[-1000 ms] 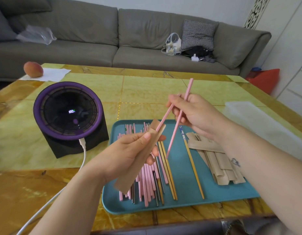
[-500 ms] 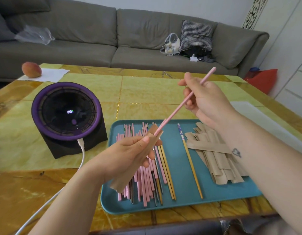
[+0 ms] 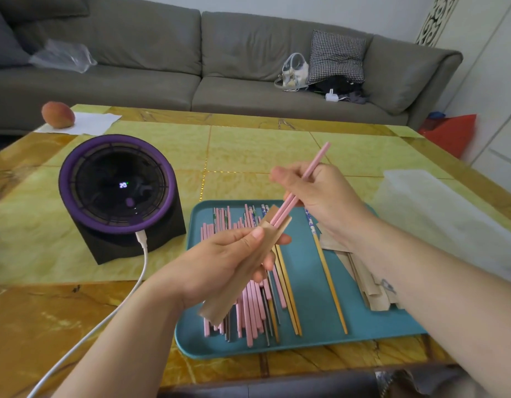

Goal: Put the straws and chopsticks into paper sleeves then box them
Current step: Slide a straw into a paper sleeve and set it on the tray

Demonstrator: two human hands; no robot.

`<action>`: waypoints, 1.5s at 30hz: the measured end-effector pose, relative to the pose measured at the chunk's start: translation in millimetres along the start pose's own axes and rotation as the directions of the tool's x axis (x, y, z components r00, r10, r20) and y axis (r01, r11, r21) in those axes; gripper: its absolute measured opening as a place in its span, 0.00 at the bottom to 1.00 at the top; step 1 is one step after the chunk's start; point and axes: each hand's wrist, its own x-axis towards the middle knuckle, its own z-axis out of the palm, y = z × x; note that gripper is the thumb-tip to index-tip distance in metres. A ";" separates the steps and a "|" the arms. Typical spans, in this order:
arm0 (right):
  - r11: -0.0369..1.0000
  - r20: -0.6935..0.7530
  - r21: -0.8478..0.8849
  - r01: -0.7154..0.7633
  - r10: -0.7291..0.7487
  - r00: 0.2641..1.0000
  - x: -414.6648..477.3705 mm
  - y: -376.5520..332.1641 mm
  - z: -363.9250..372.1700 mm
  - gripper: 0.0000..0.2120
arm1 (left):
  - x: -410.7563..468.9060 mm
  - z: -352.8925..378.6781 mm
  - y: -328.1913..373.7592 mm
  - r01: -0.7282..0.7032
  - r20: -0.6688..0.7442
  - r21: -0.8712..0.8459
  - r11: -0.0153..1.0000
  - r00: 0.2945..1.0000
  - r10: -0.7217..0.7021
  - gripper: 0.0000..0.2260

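My left hand (image 3: 228,265) grips a brown paper sleeve (image 3: 220,305) that slants over the teal tray (image 3: 311,334). My right hand (image 3: 314,193) pinches two pink chopsticks (image 3: 309,170), whose lower ends sit inside the sleeve's open mouth. A pile of pink, dark and yellow sticks (image 3: 254,311) lies on the tray's left half, partly hidden by my left hand. One yellow chopstick with a patterned top (image 3: 326,271) lies alone in the middle. Several empty paper sleeves (image 3: 363,280) are stacked on the tray's right side under my right forearm.
A purple-rimmed black fan (image 3: 119,191) stands left of the tray, its white cable (image 3: 110,311) trailing toward me. A clear plastic box (image 3: 444,214) sits at the right. A peach (image 3: 58,114) rests on white paper at the far left. A grey sofa runs behind the table.
My right hand has brought the two pink chopsticks together and pushed their tips down into the sleeve's mouth. The left hand has kept holding the sleeve in about the same place.
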 end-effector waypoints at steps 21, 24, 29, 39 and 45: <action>0.999 -0.159 -0.019 0.043 -0.045 0.986 -2.7 9.6 -31.1 0.04 | 5.6 3.3 5.8 -0.011 -0.426 0.409 0.912 0.882 0.201 0.11; 0.973 -0.329 0.208 -0.099 0.165 0.930 6.8 34.4 -41.8 0.02 | 11.6 -4.0 1.4 0.051 -0.574 0.438 0.898 0.784 0.236 0.17; 0.882 -0.324 0.350 -0.315 0.430 0.843 20.2 76.0 -40.4 0.01 | 15.7 -2.1 -10.2 0.153 -0.459 0.623 0.767 0.865 0.201 0.18; 0.847 -0.205 -0.405 -0.344 0.282 0.937 13.2 84.0 -62.9 0.15 | 17.7 2.4 -17.0 0.227 -0.324 0.797 0.560 0.943 0.078 0.19; 0.448 0.088 -0.882 -0.150 0.467 0.880 2.1 82.2 -66.4 0.22 | 17.4 4.7 -18.1 0.241 -0.319 0.808 0.538 0.946 0.056 0.19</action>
